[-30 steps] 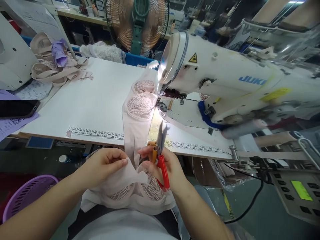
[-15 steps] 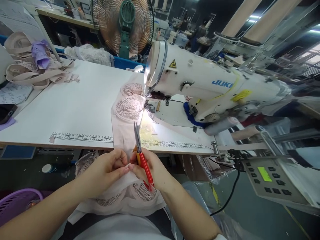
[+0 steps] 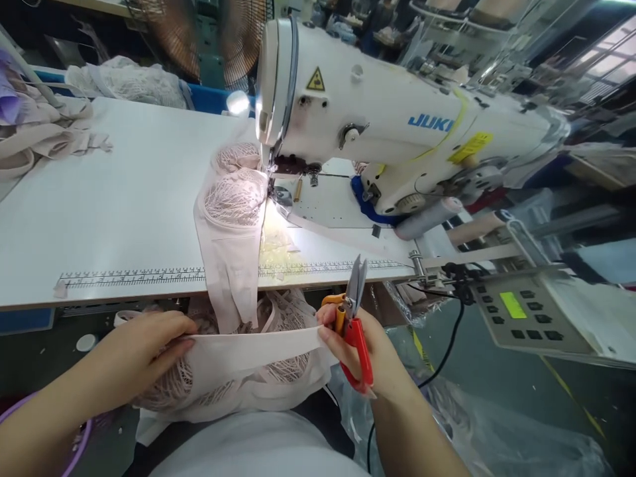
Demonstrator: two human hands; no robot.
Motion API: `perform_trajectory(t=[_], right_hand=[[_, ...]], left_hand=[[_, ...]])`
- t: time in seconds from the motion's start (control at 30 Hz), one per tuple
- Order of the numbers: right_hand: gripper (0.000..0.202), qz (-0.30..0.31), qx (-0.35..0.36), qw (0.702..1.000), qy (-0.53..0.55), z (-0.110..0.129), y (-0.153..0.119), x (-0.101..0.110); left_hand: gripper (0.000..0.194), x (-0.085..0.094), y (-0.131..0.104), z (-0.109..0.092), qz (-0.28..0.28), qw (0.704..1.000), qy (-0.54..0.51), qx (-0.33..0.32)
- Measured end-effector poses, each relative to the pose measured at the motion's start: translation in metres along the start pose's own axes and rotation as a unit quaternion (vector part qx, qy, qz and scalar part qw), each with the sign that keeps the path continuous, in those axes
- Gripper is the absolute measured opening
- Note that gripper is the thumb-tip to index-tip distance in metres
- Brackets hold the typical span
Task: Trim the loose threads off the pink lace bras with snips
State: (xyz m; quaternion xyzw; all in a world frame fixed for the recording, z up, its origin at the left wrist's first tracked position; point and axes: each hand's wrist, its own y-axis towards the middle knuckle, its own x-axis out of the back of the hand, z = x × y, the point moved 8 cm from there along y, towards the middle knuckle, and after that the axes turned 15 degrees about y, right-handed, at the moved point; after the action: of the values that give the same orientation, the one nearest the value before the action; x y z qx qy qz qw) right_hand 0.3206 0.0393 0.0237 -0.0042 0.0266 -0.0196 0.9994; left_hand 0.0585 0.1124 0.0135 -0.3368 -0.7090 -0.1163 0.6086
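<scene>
My left hand (image 3: 144,348) pinches one end of a pale pink bra band (image 3: 253,348) between thumb and fingers. At the other end my right hand (image 3: 382,354) pinches the same band. It also holds red-and-orange-handled scissors (image 3: 358,338), their blades pointing up and slightly apart. The band stretches between both hands over my lap, with lace cups (image 3: 288,368) hanging below and behind it. Another lace bra piece (image 3: 233,199) lies on the table beside the sewing machine's needle, its pale fabric tail draping over the front edge.
A white sewing machine (image 3: 382,126) stands across the table (image 3: 134,192). A printed ruler (image 3: 134,277) runs along the front edge. A control box (image 3: 527,311) is at the right. Fabric straps (image 3: 54,146), a pile of lace (image 3: 129,89) and a fan (image 3: 209,40) are farther back.
My hands have moved apart, left hand leftward and right hand rightward with the scissors, spreading the band between them. The view has shifted, so the machine appears farther left and higher.
</scene>
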Motion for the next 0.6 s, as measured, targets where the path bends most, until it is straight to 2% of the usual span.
perform_trajectory(t=[0.1,0.2,0.27,0.3,0.37,0.47,0.53,0.6], right_hand=[[0.006,-0.035,0.012,0.997,-0.075,-0.005,-0.005,0.017],[0.009,-0.082,0.022,0.972,-0.219,-0.003,-0.002,0.034],[0.01,-0.099,0.044,0.951,-0.289,0.004,0.002,0.034],[0.008,-0.089,0.06,0.949,-0.297,0.009,0.005,0.028],[0.008,-0.01,0.084,0.963,-0.257,0.014,0.011,0.0],[0.014,0.168,0.094,0.964,-0.181,0.015,0.012,-0.056],[0.022,0.231,0.096,0.952,-0.176,0.011,0.012,-0.079],[0.028,0.254,0.086,0.949,-0.169,0.005,0.013,-0.088]], left_hand=[[0.026,0.0,0.005,-0.014,0.029,0.999,-0.019,-0.022],[0.029,0.002,0.01,-0.034,0.046,0.997,-0.017,-0.057],[0.028,0.002,0.012,-0.052,0.043,0.995,0.01,-0.088],[0.029,0.003,0.013,-0.061,0.036,0.994,0.026,-0.104],[0.028,0.005,0.014,-0.079,0.012,0.989,0.055,-0.138],[0.023,0.006,0.014,-0.103,-0.013,0.977,0.096,-0.191],[0.021,0.003,0.014,-0.111,-0.002,0.968,0.116,-0.221],[0.022,0.003,0.012,-0.109,-0.004,0.965,0.105,-0.238]])
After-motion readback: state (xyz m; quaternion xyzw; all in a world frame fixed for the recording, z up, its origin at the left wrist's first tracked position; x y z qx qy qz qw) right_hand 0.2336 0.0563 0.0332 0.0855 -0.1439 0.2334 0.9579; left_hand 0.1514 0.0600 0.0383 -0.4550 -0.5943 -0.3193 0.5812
